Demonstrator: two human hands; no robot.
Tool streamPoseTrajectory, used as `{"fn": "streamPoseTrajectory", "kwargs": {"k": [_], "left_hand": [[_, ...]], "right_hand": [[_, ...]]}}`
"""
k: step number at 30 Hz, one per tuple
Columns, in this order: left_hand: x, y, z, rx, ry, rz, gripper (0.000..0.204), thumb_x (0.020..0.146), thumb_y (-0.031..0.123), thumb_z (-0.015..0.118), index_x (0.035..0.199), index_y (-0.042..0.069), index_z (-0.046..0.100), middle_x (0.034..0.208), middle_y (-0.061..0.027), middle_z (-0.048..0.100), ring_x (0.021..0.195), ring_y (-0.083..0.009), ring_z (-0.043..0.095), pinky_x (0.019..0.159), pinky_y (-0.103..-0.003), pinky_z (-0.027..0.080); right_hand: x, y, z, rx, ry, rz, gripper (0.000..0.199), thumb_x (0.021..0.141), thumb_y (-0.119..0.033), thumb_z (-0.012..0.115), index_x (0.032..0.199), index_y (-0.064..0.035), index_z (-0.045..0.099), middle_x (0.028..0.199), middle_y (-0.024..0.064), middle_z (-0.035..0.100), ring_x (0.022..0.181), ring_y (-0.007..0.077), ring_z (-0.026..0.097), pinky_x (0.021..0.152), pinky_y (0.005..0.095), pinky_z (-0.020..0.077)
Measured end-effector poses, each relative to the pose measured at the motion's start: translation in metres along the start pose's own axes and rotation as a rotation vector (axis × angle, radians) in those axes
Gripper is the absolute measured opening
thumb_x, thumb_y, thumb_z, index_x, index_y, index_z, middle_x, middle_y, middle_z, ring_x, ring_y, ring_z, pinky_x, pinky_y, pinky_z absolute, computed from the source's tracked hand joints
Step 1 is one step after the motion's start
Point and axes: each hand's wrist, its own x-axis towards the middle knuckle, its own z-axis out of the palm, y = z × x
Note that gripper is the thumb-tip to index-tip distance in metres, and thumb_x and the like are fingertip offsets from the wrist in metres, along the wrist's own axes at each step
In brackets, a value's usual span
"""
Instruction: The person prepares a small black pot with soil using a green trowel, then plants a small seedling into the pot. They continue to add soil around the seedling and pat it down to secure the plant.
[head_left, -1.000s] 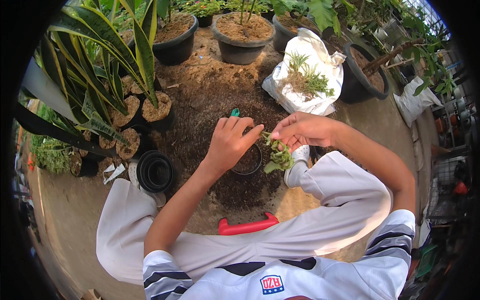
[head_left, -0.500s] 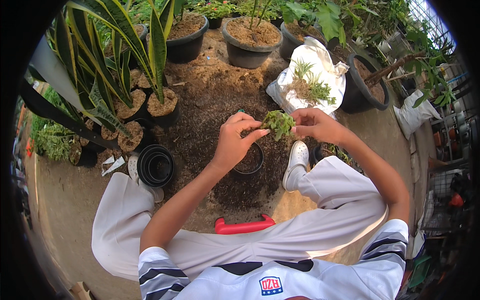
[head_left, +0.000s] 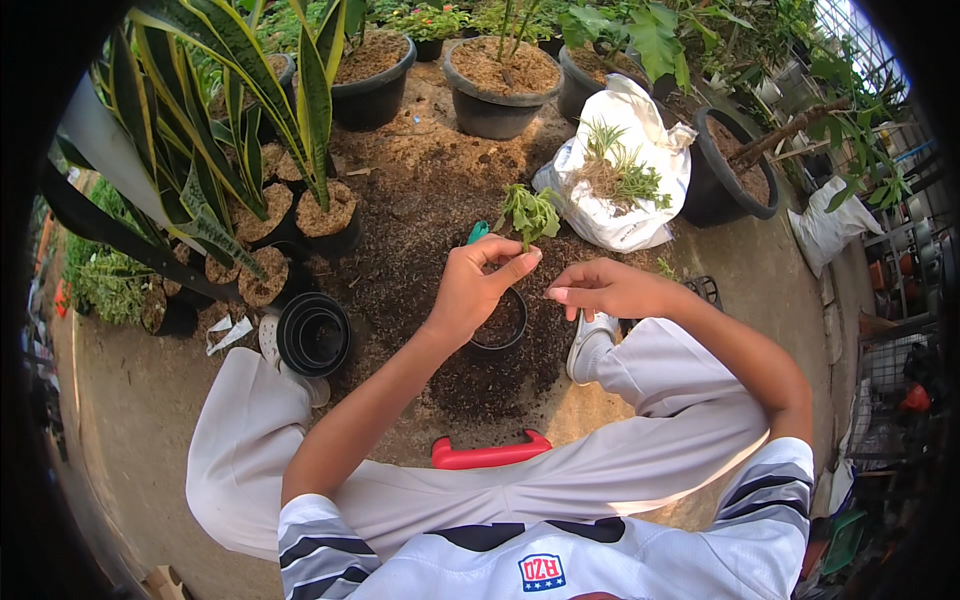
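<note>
**Soil-Strewn Ground point(head_left: 420, 200): Leafy Sprig point(head_left: 530, 213) Held at Left Fingertips**

Large potted plants stand along the far edge of the ground; dark loose soil covers the area between my feet. My left hand point(head_left: 475, 285) pinches the base of the leafy sprig between thumb and fingers; the leaves stand above the grip, clear of the ground, beyond the black pot point(head_left: 524, 325). My right hand point(head_left: 612, 290) is apart from the sprig, its thumb and fingertips close together; I cannot tell whether anything is between them. A white sack point(head_left: 660, 120) bearing cut greenery lies farther off, to the right.

Hazards, as judged: excess pinch force could bruise or snap the soft stem; too light a pinch could let it slip and drop onto the soil; a careless sweep of my left wrist could tip the black pot. Markings: my shirt point(head_left: 650, 560) carries a red, white and blue emblem point(head_left: 541, 573) with lettering, not transcribed; print on the sack is too small to read.
</note>
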Motion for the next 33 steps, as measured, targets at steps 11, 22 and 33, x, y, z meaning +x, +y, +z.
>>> {"fn": "streamPoseTrajectory", "kwargs": {"k": [11,22,33], "left_hand": [[-0.017,0.002,0.016,-0.37,0.018,-0.615,0.03,0.1,0.042,0.069,0.111,0.014,0.073,0.095,0.0053,0.063,0.087,-0.0056,0.056,0.069,-0.022,0.043],[-0.034,-0.024,0.037,-0.276,-0.028,-0.66,0.032,0.096,0.046,0.073,0.107,0.016,0.073,0.099,0.0074,0.065,0.088,-0.0062,0.055,0.074,-0.028,0.041],[-0.048,-0.031,0.054,-0.131,-0.13,-0.596,0.03,0.091,0.031,0.082,0.093,0.002,0.075,0.087,-0.001,0.069,0.079,-0.0061,0.057,0.07,-0.025,0.042]], "right_hand": [[0.01,0.001,0.011,0.32,0.076,0.038,0.044,0.103,-0.048,0.058,0.122,-0.0081,0.066,0.086,-0.0009,0.061,0.071,0.0069,0.054,0.064,0.0253,0.0457],[0.025,0.03,0.012,0.543,0.07,0.104,0.041,0.101,-0.047,0.062,0.097,-0.0072,0.07,0.076,-0.004,0.053,0.064,0.0072,0.048,0.062,0.0263,0.0426],[0.028,0.03,0.013,0.49,0.093,0.128,0.032,0.09,-0.04,0.081,0.084,-0.0089,0.072,0.068,-0.0061,0.053,0.064,0.0059,0.048,0.062,0.0238,0.0405]]}}
